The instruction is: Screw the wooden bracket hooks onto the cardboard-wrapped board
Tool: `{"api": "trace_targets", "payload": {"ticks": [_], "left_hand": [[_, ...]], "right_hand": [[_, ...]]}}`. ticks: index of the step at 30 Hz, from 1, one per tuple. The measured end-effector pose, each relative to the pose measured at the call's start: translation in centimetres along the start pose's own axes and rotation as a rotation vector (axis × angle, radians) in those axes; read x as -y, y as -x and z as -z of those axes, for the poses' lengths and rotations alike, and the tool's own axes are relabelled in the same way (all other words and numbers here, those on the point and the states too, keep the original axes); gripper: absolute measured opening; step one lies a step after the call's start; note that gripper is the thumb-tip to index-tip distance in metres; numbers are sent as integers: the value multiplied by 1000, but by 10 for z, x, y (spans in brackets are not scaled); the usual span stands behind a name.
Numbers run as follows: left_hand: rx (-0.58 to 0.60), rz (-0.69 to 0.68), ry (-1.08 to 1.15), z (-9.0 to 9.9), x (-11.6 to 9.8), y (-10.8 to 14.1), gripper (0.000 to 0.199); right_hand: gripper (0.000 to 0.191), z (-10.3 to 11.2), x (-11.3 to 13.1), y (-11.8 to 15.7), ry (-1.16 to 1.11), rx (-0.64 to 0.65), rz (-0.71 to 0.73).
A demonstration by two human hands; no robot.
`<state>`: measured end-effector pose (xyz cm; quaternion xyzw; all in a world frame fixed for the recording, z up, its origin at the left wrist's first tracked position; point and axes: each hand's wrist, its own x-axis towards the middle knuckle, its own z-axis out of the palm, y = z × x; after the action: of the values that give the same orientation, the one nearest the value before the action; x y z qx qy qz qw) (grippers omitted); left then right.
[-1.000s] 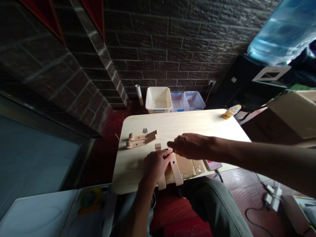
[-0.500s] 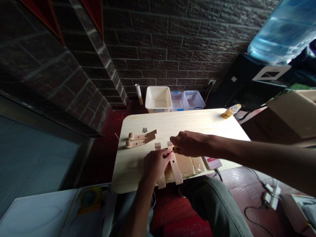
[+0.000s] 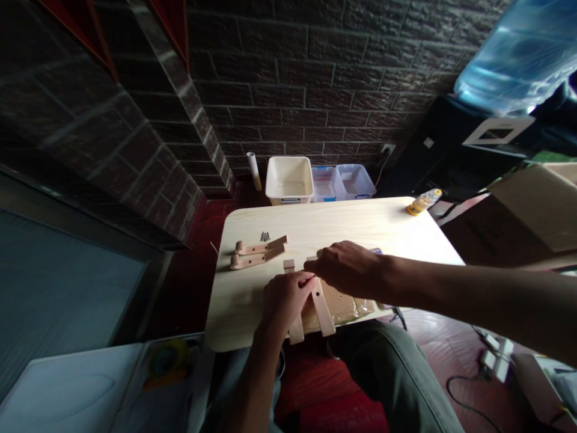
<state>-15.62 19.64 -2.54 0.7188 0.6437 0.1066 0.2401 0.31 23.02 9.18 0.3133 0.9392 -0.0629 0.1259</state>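
Note:
My left hand is closed in a pinch at the upper part of a curved wooden piece with a dark hole. What its fingertips hold is too small to make out. Right above the same piece, my right hand is wrapped round a screwdriver, which the fingers now hide; its yellow part showed earlier. A second wooden piece lies to the left, partly under my left hand. Both rest over a brown cardboard sheet on the table. Two more curved wooden pieces lie at the left, by several screws.
The pale table carries a yellow-capped clear bottle at its far right corner. A phone is mostly hidden under my right arm. Behind the table stand a cream bin and clear boxes. A power strip lies on the floor.
My right hand has turned over and lowered slightly at the wooden piece, so the yellow part of the tool no longer shows. My left hand has stayed in place.

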Motion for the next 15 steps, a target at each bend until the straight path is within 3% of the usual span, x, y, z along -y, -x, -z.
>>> {"api": "trace_targets", "payload": {"ticks": [6,15], "left_hand": [[3,13,-13,-1,0,0,27],[29,44,26,1,-1,-2,24]], "right_hand": [[14,-7,-4,-4,41,-37,42],[18,-6,-10,-4,56,15,-38]]}}
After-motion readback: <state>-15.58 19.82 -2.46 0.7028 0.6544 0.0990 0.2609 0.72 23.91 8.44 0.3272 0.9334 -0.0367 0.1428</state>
